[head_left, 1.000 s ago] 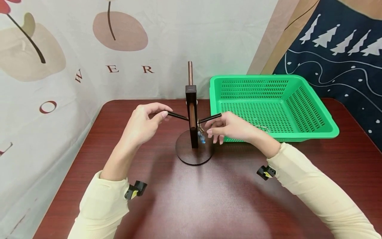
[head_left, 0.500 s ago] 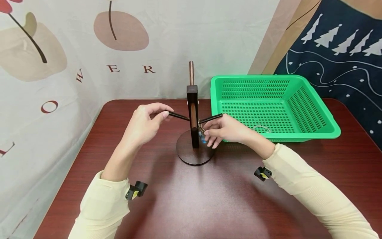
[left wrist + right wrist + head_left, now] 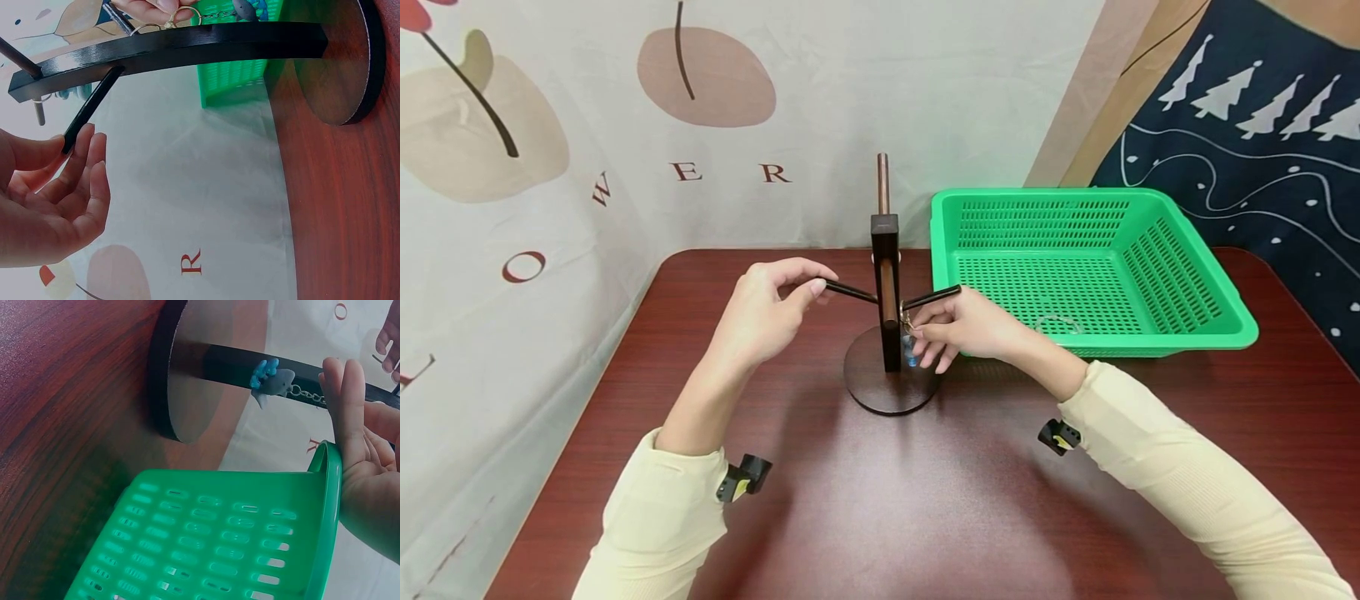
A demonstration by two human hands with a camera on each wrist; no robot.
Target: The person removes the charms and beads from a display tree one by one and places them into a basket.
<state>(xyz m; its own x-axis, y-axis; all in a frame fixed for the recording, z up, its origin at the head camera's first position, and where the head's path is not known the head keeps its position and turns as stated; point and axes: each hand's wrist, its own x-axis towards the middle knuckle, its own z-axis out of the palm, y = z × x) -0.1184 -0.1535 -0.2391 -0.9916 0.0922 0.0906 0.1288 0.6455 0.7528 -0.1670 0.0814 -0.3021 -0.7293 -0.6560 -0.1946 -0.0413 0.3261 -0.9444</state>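
Note:
A dark wooden stand (image 3: 886,242) with a round base and several side pegs stands mid-table. My left hand (image 3: 760,308) pinches the tip of its left peg (image 3: 94,106) between thumb and fingers. On the right side, my right hand (image 3: 966,321) pinches a keychain at its gold metal part, close by the right peg (image 3: 931,297). The keychain's gold ring (image 3: 187,9) shows beside the post in the left wrist view. From its chain (image 3: 306,395) hangs a grey dolphin charm (image 3: 278,382) with a blue piece, partly behind my fingers in the head view.
A green perforated basket (image 3: 1150,340) stands right of the stand, its near-left corner close to my right hand. A thin clear loop (image 3: 1058,323) lies inside it. Another ring with a teal item (image 3: 75,92) hangs at a far peg. A printed cloth (image 3: 850,100) backs the table.
My right hand has moved slightly left to the keychain and closed its thumb and finger on it. The left hand keeps its pinch on the peg.

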